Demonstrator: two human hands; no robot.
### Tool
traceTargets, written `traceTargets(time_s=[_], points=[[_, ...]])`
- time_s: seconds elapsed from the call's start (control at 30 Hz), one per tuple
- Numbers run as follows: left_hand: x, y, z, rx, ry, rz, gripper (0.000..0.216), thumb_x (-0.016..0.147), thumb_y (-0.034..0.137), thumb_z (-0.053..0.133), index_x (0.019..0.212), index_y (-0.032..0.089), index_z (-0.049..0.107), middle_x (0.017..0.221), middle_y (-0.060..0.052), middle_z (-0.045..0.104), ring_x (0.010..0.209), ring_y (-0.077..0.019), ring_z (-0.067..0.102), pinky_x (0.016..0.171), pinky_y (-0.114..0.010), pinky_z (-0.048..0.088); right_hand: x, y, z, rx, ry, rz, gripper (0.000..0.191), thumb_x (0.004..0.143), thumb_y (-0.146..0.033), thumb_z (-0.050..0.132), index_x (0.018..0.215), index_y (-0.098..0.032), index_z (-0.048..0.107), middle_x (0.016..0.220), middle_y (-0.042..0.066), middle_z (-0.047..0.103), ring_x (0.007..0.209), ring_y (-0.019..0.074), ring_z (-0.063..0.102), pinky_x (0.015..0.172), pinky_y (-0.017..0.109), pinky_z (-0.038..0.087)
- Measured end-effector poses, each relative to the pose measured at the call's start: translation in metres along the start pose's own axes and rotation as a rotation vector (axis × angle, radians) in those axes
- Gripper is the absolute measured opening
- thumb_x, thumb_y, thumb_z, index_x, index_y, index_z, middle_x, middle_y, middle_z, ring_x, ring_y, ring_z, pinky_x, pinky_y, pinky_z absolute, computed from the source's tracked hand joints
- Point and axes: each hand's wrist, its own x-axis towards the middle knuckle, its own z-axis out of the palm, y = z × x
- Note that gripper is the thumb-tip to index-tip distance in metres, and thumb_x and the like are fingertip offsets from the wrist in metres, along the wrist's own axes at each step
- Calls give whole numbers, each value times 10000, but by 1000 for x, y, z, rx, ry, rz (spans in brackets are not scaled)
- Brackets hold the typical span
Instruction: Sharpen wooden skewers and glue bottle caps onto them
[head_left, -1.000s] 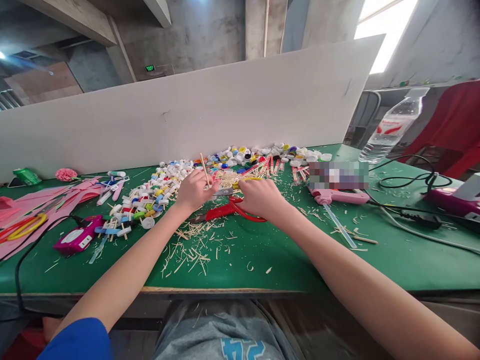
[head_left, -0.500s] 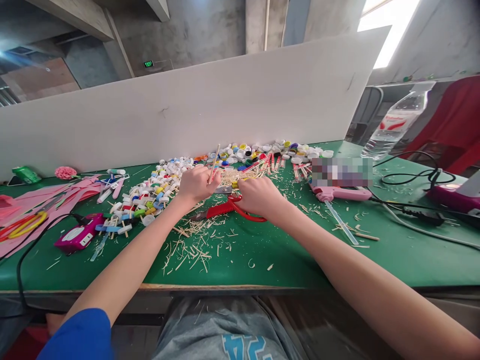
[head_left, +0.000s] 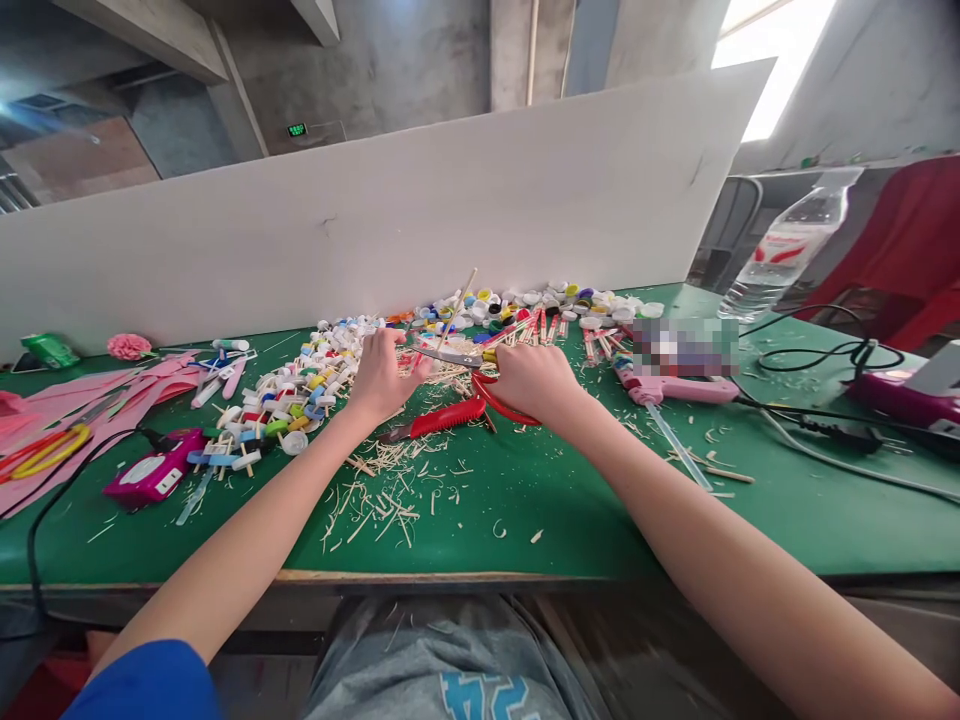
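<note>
My left hand (head_left: 382, 378) is closed around a thin wooden stick (head_left: 459, 301) that slants up to the right. My right hand (head_left: 531, 380) grips the red handles of a pair of scissors (head_left: 457, 355), lifted off the table with the metal blades pointing left at the stick. A red-handled cutter (head_left: 439, 420) lies on the green table (head_left: 570, 500) just below both hands. Wooden shavings (head_left: 382, 500) are scattered in front of them.
Piles of coloured bottle caps (head_left: 315, 385) and capped sticks lie behind the hands. A pink glue gun (head_left: 675, 390) and cables sit to the right, a water bottle (head_left: 787, 250) beyond. Pink paper (head_left: 90, 400) and a magenta device (head_left: 154, 475) lie left. A white board (head_left: 390, 220) backs the table.
My right hand has lifted the scissors off the table and brought the blades to the stick. The stick in my left hand has tilted further to the right.
</note>
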Motion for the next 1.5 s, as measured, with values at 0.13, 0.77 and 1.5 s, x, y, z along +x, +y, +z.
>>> traceTargets(time_s=[0.13, 0.77, 1.5], points=[[-4, -3, 12, -75, -187, -73, 481, 841, 626, 537, 1049, 200, 458, 1077, -113, 536, 1069, -272, 490, 903, -417, 447, 0, 0, -2, 8, 6, 13, 539, 885, -574, 408, 1000, -131, 691, 893, 177, 712, 860, 277, 663, 699, 319, 402], [6, -14, 11, -504, -318, -255, 345, 760, 496, 700, 901, 181, 694, 952, -71, 618, 871, -201, 597, 851, -380, 482, -1, 1, 1, 202, -30, -33, 640, 834, -739, 379, 996, -160, 598, 956, 127, 709, 802, 263, 660, 607, 320, 379], [7, 10, -13, -108, -36, 128, 460, 997, 434, 257, 799, 217, 612, 860, -87, 647, 917, -217, 576, 873, -361, 453, -3, -5, 5, -26, 21, -120, 303, 817, -348, 481, 952, -160, 676, 888, 130, 727, 810, 257, 665, 620, 314, 347]])
